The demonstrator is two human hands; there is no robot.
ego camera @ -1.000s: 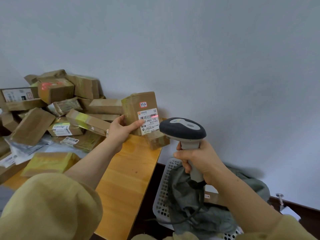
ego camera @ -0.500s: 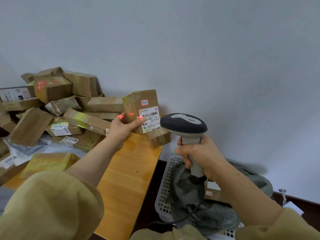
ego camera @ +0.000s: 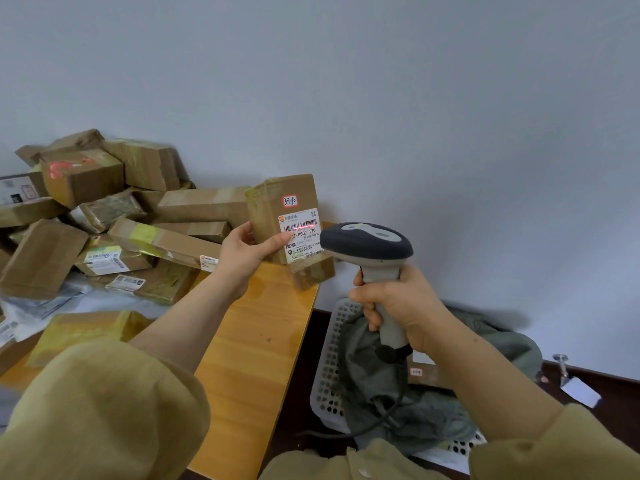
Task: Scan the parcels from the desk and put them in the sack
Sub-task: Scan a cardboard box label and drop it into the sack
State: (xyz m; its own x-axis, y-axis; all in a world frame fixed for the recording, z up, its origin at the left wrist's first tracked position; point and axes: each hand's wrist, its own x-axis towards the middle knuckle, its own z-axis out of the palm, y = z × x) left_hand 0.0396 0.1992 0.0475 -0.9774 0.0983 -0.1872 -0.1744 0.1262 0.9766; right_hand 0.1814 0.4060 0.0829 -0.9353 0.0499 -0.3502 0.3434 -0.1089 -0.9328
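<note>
My left hand (ego camera: 247, 249) grips a small brown cardboard parcel (ego camera: 273, 199) upright above the desk's far right corner, its white label facing me. A red scan line lies across the label's barcode (ego camera: 302, 225). My right hand (ego camera: 398, 301) holds the grey handle of a barcode scanner (ego camera: 367, 242), whose dark head points at the label from the right. The grey-green sack (ego camera: 426, 415) lines a white perforated basket (ego camera: 329, 348) on the floor right of the desk, with a brown parcel (ego camera: 427, 372) inside it.
A heap of several taped brown parcels (ego camera: 104, 216) covers the left and back of the wooden desk (ego camera: 249, 348). Another small parcel (ego camera: 313, 271) sits at the desk's right corner under the held one. The scanner's cable (ego camera: 391, 414) hangs over the sack. A plain wall stands behind.
The red scan line slid from my left fingers and the parcel's left side back onto the barcode. Both hands and the parcel stayed in about the same place.
</note>
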